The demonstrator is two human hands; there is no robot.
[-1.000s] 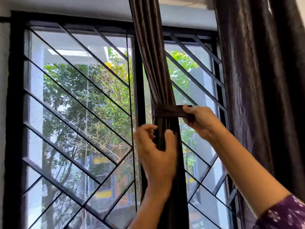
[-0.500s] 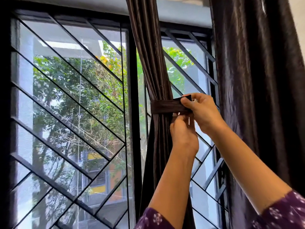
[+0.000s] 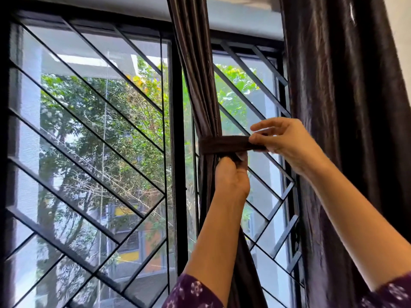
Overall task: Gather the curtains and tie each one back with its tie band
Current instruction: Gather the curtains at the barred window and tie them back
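— Holding the band, which hand is it?

— It is the right hand (image 3: 287, 145). Its thumb and fingers pinch the free end of the tie band (image 3: 224, 144), and the end sticks out a little toward the right curtain (image 3: 347, 130), which hangs loose just behind this hand.

— And the left hand (image 3: 232, 176)?

— It is directly under the band, closed like a fist on the gathered curtain (image 3: 200, 85). The knuckles touch the lower edge of the band.

— Where is the band exactly?

— It goes flat around the gathered curtain, just above the left hand and to the left of the right hand. Above it the folds are pulled narrow; below it they fall behind the left forearm.

— Is it already fastened?

— I cannot tell. The joint is hidden under the right fingers.

— What is behind the hands?

— The window grille (image 3: 89, 152) with slanted bars, and green trees (image 3: 106, 112) outside.
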